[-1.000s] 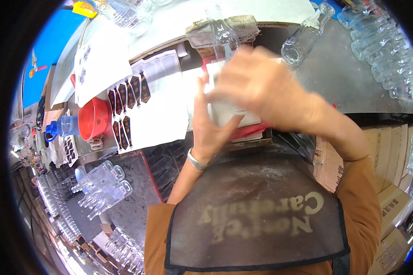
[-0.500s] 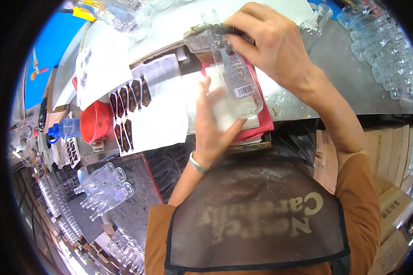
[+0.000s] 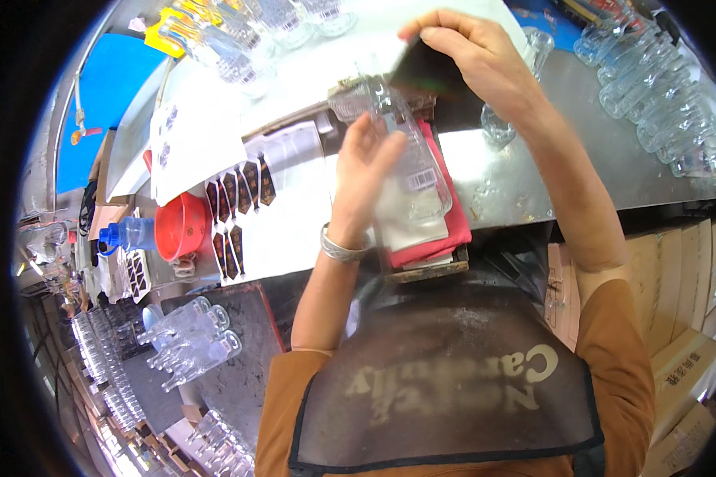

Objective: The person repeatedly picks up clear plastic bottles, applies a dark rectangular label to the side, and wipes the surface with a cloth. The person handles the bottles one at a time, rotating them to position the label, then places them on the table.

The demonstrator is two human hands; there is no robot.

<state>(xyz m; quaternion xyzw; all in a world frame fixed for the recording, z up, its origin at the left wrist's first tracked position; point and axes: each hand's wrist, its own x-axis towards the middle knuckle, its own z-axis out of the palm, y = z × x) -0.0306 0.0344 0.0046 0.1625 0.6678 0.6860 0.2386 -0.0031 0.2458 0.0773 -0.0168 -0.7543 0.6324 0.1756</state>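
Note:
A clear glass bottle with a barcode on its side lies tilted on a small stand with a red cloth, its neck away from me. My left hand is at the bottle's left shoulder, thumb and fingers apart and a little blurred. Whether it touches the glass I cannot tell. Beyond the bottle's neck, to the right, my right hand pinches a dark flat piece by its upper edge; the blur hides what kind it is. Left of the stand lies a white sheet with dark patterned decals.
Several clear bottles stand at the back left, and rows of more lie at the right. A red bowl and a blue-capped bottle are on the left. Cardboard boxes stand below the table's right edge.
My right hand has moved slightly up and right from the bottle's neck with the dark piece. My left hand has shifted up toward the bottle's shoulder. The whole view has shifted slightly.

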